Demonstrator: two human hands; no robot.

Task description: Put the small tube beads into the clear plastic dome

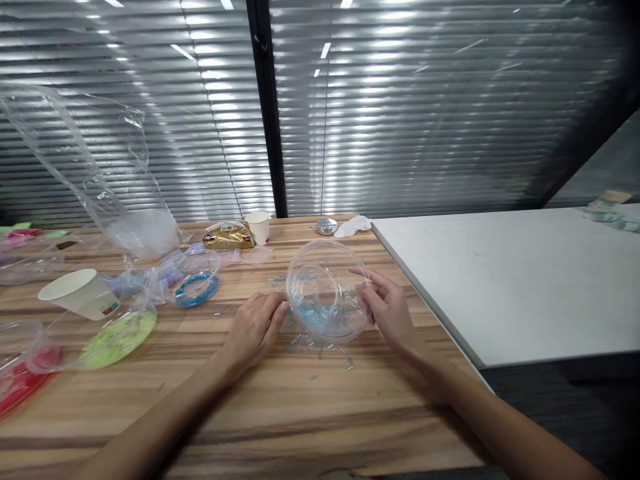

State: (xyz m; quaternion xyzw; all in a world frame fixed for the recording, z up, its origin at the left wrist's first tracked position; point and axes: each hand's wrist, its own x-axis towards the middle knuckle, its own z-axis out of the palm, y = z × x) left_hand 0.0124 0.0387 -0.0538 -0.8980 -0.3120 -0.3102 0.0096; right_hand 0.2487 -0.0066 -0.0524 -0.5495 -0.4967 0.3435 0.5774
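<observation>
A clear round plastic bowl (327, 250) stands tilted over the table between both hands. My right hand (387, 307) grips its right side, with the index finger stretched along the plastic. At the left rim, my left hand (257, 323) has its thumb and fingers closed on the edge, low over the wood. Small pale blue, shiny tube beads (320, 320) show through the clear plastic; I cannot tell whether all of them lie inside it or behind it. More loose tube beads (345, 357) are scattered on the table just in front of the bowl.
To the left are clear containers with blue beads (197, 291), yellow-green pieces (120, 337) and red pieces (23, 383), a tilted paper cup (83, 293) and a large plastic bag (145, 230). Behind stand a gold packet (229, 237) and another cup (259, 229). A white table (510, 287) adjoins at right.
</observation>
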